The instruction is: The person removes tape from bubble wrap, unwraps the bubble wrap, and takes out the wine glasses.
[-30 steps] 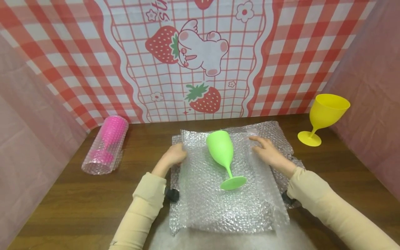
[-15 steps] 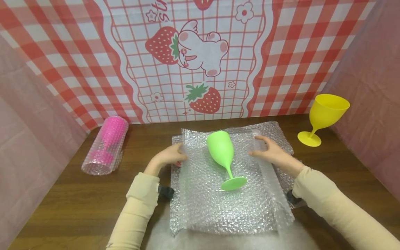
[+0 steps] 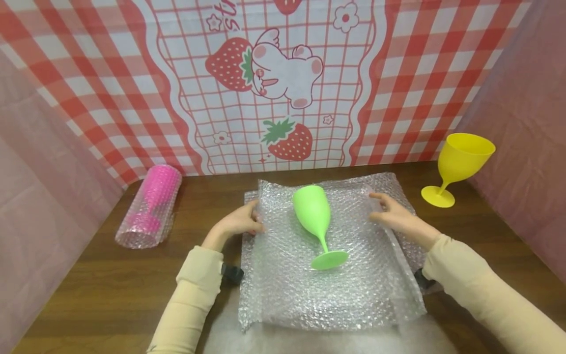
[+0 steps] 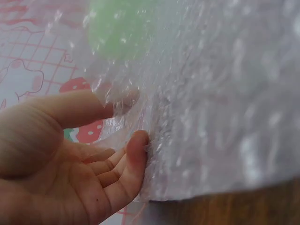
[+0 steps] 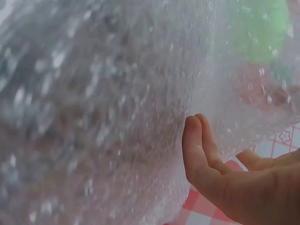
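A light green goblet (image 3: 311,209) lies on its side on a sheet of bubble wrap (image 3: 305,300), its bowl toward the back and its foot toward the front. My left hand (image 3: 236,221) is at the sheet's left edge, thumb and fingers apart. In the left wrist view the fingers (image 4: 136,152) touch the wrap, and the thumb tip is seen partly through it. At the right edge, my right hand (image 3: 400,219) touches the sheet with spread fingers. The right wrist view shows the fingertips (image 5: 191,131) against the wrap, while the green goblet shows blurred through it.
More bubble wrap (image 3: 384,184) lies beneath the sheet at the back right. On the wooden table (image 3: 88,290), a pink goblet rolled in bubble wrap (image 3: 152,204) lies at the left. A yellow goblet (image 3: 462,160) stands upright at the right. A red-checked cloth (image 3: 411,98) hangs behind.
My right hand has moved a little to the right, and the sheet's right edge has spread outward. My left hand has shifted slightly left, its fingers parting. The green goblet has stayed almost still.
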{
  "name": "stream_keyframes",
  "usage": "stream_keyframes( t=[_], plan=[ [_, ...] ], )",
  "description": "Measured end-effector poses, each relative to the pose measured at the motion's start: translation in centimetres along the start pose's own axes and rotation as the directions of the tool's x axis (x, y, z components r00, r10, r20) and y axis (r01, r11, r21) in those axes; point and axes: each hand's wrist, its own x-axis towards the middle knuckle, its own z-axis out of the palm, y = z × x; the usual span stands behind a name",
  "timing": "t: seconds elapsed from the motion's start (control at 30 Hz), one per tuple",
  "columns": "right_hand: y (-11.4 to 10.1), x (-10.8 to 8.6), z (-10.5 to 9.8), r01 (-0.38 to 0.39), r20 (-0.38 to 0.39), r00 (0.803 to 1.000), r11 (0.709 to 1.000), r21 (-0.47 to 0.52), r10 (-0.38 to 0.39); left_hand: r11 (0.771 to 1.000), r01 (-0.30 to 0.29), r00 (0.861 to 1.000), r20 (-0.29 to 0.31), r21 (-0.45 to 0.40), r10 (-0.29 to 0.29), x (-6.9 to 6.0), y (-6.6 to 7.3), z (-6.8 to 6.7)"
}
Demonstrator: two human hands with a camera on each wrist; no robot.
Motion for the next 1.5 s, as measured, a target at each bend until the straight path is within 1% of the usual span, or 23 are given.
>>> stream_keyframes(
  t=[0.17,0.27,0.5,0.67,0.8,0.9,1.1,1.3,1.5],
  plan=[
    [0.3,-0.3,-0.4,-0.023,0.024,0.999,1.000,0.012,0.023,1.000,0.022,0.998,-0.056,-0.001,-0.022,0.3,0.0,0.2],
    [0.6,-0.5,-0.7,-0.033,0.033,0.999,0.999,0.021,0.033,1.000,0.027,0.997,-0.075,-0.003,-0.027,0.3,0.0,0.2],
    [1.6,-0.6,-1.0,-0.023,0.017,1.000,0.999,0.046,0.022,1.000,0.017,0.996,-0.092,-0.003,-0.017,0.2,0.2,0.3],
    [2.3,-0.8,-1.3,-0.048,0.020,0.999,0.996,0.073,0.047,1.000,0.021,0.994,-0.108,-0.007,-0.021,0.3,0.0,0.4],
    [3.1,-1.0,-1.6,-0.052,0.018,0.999,0.996,0.074,0.051,1.000,0.024,0.994,-0.107,-0.010,-0.025,0.2,0.0,0.4],
    [3.3,-1.3,-1.9,-0.055,0.012,0.998,0.998,0.042,0.054,1.000,0.022,0.994,-0.103,-0.012,-0.023,0.2,0.1,0.4],
    [3.5,-1.7,-2.2,-0.056,-0.030,0.998,0.994,-0.092,0.053,0.999,0.040,0.994,-0.102,-0.012,-0.041,0.1,0.3,0.4],
    [4.2,-1.6,-2.4,-0.094,-0.028,0.995,0.989,-0.113,0.092,0.999,0.043,0.994,-0.097,0.001,-0.043,0.0,0.3,0.3],
    [4.0,-1.7,-2.4,-0.136,-0.001,0.990,0.973,-0.186,0.139,0.999,0.047,0.996,-0.074,0.007,-0.046,-0.2,0.4,0.2]
  ],
)
